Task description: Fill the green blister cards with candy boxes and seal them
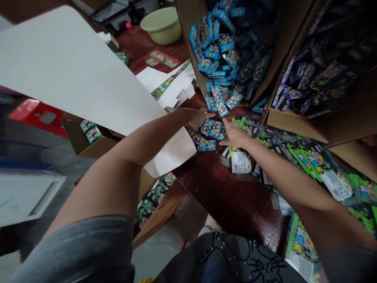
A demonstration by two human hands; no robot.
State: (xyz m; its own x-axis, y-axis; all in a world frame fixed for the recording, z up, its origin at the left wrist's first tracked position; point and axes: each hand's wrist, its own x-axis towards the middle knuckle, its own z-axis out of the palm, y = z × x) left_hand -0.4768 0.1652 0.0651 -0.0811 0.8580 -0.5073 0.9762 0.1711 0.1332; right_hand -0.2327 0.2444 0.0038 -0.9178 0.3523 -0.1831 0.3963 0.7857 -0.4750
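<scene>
Small blue candy packets [212, 129] lie in a loose heap on the dark red table [215, 184], between my two hands. My left hand [198, 118] reaches in along the heap's left and far side, with fingers stretched out and partly hidden. On the right side of the heap, my right hand [235, 135] has its fingers apart and touches or nearly touches the packets. Flat green-and-black printed pouches [240, 162] lie under and beside the right hand. More blue packets [218, 96] spill from the cardboard box [198, 65] just beyond both hands.
A large white board [85, 74] lies under my left arm. Another carton [297, 122] at right holds purple packets [306, 74]. Green pouches [312, 161] cover the table's right side. A pale basin [163, 29] stands at the back. An open box [165, 216] sits below the table edge.
</scene>
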